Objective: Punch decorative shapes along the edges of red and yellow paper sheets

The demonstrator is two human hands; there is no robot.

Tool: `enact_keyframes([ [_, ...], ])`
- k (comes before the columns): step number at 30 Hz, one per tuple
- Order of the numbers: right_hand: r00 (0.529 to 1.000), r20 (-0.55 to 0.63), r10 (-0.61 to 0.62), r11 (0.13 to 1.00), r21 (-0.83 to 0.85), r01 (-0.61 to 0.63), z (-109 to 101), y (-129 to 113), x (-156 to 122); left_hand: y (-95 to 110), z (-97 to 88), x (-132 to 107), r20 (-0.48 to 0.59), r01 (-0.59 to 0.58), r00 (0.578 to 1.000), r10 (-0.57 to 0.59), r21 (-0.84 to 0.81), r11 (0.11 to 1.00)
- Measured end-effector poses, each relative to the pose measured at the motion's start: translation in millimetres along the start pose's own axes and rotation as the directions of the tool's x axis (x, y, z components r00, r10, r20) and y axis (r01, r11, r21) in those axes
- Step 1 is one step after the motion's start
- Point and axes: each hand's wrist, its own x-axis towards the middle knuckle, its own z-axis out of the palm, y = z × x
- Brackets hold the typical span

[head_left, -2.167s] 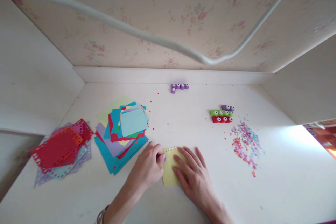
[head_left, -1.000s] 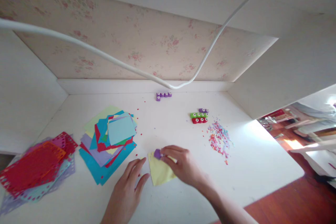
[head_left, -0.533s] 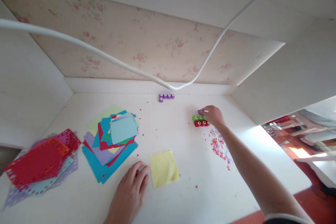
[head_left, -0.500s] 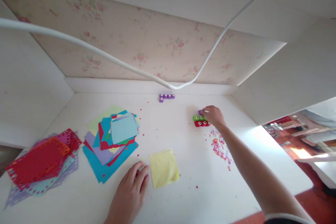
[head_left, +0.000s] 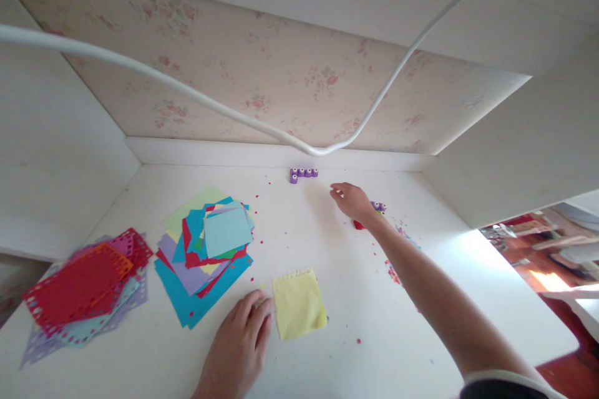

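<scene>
My left hand (head_left: 241,340) rests on the white desk with loosely bent fingers and holds nothing. Just right of its fingertips lies a square of yellow paper (head_left: 299,305) with a ragged top edge. My right hand (head_left: 350,199) hangs above the desk, fingers slightly apart, with nothing visible in them. It is between two groups of small craft punches. Several purple punches (head_left: 302,173) stand by the wall, beyond its fingertips. Behind its wrist, purple punches (head_left: 380,206) show beside a red punch (head_left: 358,224) and a bit of green; my forearm hides the rest.
Coloured paper sheets (head_left: 227,234) lie piled left of centre. Farther left are sheets with punched edges (head_left: 79,290). Paper confetti (head_left: 392,272) is scattered beside my right forearm. A white cable (head_left: 210,107) droops across the view before the flowered wall.
My right hand has let go of a purple punch at the right group and moved left toward the purple punches by the wall. My left hand stays beside the yellow paper.
</scene>
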Motion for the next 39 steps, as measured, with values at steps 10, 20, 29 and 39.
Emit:
enact_keyframes([
  [10,0.991,0.08,-0.105,0.99,0.1,0.097,46.2,-97.0,66.8,14.8,-22.8,7.8,0.08,-0.132,0.987,0.137,-0.066,0.989],
  [20,0.987,0.017,-0.163,0.916,0.374,0.144,29.9,-99.4,-24.1,11.6,-18.8,4.5,0.13,-0.149,0.981,0.143,0.036,0.988],
  [29,0.784,0.107,-0.611,0.613,0.69,0.384,19.7,-137.6,-162.9,2.9,-10.6,1.7,-0.116,0.083,0.99,-0.086,-0.025,0.996],
  [39,0.977,-0.173,-0.122,0.882,0.433,0.187,31.3,-106.0,-187.5,2.1,-6.5,0.2,-0.052,0.062,0.997,-0.063,-0.026,0.998],
])
